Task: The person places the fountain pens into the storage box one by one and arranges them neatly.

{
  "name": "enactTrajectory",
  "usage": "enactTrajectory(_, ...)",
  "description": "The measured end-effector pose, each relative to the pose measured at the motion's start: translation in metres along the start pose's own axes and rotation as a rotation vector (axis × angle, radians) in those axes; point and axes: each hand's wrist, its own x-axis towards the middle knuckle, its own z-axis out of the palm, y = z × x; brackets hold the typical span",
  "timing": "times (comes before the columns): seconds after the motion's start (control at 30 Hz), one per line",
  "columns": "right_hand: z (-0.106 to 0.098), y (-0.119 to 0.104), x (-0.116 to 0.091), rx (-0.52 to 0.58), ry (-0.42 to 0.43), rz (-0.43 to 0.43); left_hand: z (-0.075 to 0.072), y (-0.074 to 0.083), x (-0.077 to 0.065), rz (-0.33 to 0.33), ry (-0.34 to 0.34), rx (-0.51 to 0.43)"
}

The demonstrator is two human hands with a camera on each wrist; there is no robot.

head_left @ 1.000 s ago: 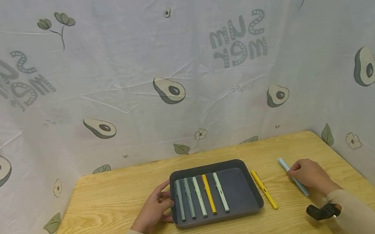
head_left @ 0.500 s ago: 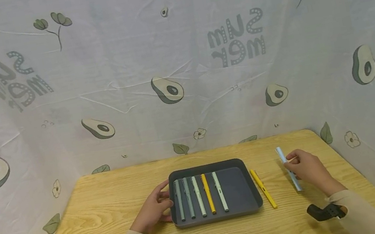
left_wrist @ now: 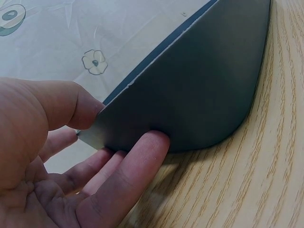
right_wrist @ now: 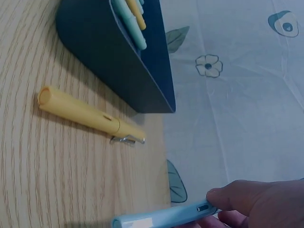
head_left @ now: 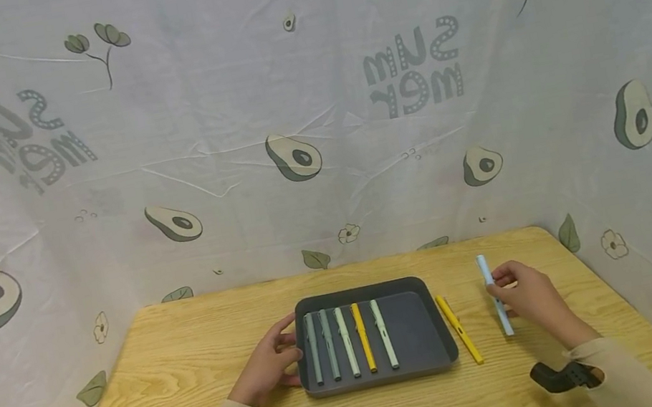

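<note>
My right hand (head_left: 528, 291) pinches a light blue fountain pen (head_left: 485, 270) between thumb and fingers, right of the tray. The pen is capped and nearly upright in the head view; in the right wrist view its barrel (right_wrist: 161, 218) shows at the bottom edge. My left hand (head_left: 272, 362) holds the left side of a dark grey tray (head_left: 383, 377), one digit at the rim and other fingertips low against the outer wall (left_wrist: 190, 95). Inside lie two grey-green pens (head_left: 330, 348), two pale green pens (head_left: 347, 345) and a yellow pen (head_left: 364, 342), side by side.
Another yellow fountain pen (head_left: 460, 330) lies on the wooden table (head_left: 204, 327), just right of the tray, its clip (right_wrist: 127, 139) facing away from the tray. A white printed curtain (head_left: 207, 122) hangs behind and along both sides of the table.
My right hand has lifted the light blue pen off the table, shifted it slightly left and turned it more upright in the head view. My left hand and the tray stay put.
</note>
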Motion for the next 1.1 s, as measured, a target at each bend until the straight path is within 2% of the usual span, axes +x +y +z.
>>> enactTrajectory(0.23, 0.007, -0.009, -0.002, 0.039, 0.031, -0.021, 0.001, -0.001, 0.000, -0.005, 0.007, 0.001)
enactTrajectory(0.57, 0.020, -0.027, -0.003, 0.088, 0.030, -0.011, 0.000, -0.002, 0.002, -0.004, -0.005, -0.016)
enactTrajectory(0.83, 0.046, -0.054, 0.001, 0.144, -0.004, -0.040, -0.001, -0.003, 0.002, 0.000, -0.003, -0.006)
enactTrajectory(1.1, 0.077, -0.075, 0.004, 0.164, -0.027, -0.023, -0.001, -0.001, 0.002, -0.006, 0.000, -0.003)
